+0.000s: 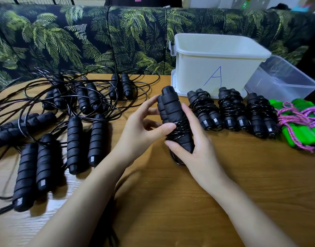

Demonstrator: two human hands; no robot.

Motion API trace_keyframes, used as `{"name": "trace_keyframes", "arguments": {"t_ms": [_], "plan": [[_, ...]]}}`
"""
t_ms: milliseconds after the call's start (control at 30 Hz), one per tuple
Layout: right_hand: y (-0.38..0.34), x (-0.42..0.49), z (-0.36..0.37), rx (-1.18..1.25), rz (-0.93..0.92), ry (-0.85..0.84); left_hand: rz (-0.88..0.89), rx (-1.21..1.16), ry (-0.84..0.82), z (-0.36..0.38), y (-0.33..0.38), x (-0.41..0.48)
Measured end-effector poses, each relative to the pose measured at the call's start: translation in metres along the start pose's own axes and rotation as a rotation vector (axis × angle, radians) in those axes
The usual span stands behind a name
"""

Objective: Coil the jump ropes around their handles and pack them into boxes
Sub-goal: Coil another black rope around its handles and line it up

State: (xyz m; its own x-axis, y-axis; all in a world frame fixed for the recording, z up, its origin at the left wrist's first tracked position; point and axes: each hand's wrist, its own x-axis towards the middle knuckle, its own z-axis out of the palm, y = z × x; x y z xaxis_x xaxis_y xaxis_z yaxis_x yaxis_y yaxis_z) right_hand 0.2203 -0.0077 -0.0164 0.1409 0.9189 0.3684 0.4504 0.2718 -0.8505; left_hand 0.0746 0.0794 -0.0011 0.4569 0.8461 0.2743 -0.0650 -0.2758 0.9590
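Left hand (146, 127) grips the handle pair (169, 106) from the left: thumb tip pressed on the cord (180, 129) wraps at mid-length, fingers curled behind the upper foam. Right hand (197, 143) grips from the right, lower down: thumb across the lower foam just under the wraps, fingers curled round the far side. Both hands are partly closed on the same pair.

Handle pair: two black foam handles side by side, held above the table (171, 202) at centre. Long axis near upright, cap ends up and away from the person, top leaning slightly left. Cord is wound several turns around the middle; a short loop hangs under the bottom end.

Right of the hands, three coiled bundles (231, 109) stand in a row on the table, close together, long axes running away from the person, end caps facing the camera. Further right, a green-handled rope (302, 122) with pink-purple cord wound round it.

Behind the bundles is a white box (215, 68), open top, blue "A" on its front. A clear box (281, 77) leans tilted against its right side.

Left half of the table: loose ropes (64, 107), black handles in pairs, cords tangled and unwound. Leaf-print sofa (82, 38) behind the table.
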Motion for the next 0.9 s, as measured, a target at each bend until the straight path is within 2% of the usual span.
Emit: {"name": "trace_keyframes", "arguments": {"t_ms": [167,400,500,633,767,900], "plan": [[0.000,0.001,-0.008,0.011,0.014,-0.031,0.017,0.070,-0.063,-0.008,0.003,0.000],[-0.001,0.000,-0.013,0.122,0.064,-0.090,0.115,0.263,0.005,-0.010,0.001,0.000],[-0.002,-0.001,-0.012,0.148,0.076,-0.107,0.094,0.189,0.051,-0.010,0.001,-0.001],[0.001,0.001,-0.013,0.189,0.052,-0.073,0.023,0.010,0.008,-0.010,0.002,0.000],[0.002,0.002,-0.010,0.076,-0.027,0.048,-0.006,-0.079,0.053,-0.010,0.005,0.000],[0.006,0.001,-0.002,-0.236,-0.168,0.119,0.001,-0.018,0.154,0.001,0.005,-0.003]]}}
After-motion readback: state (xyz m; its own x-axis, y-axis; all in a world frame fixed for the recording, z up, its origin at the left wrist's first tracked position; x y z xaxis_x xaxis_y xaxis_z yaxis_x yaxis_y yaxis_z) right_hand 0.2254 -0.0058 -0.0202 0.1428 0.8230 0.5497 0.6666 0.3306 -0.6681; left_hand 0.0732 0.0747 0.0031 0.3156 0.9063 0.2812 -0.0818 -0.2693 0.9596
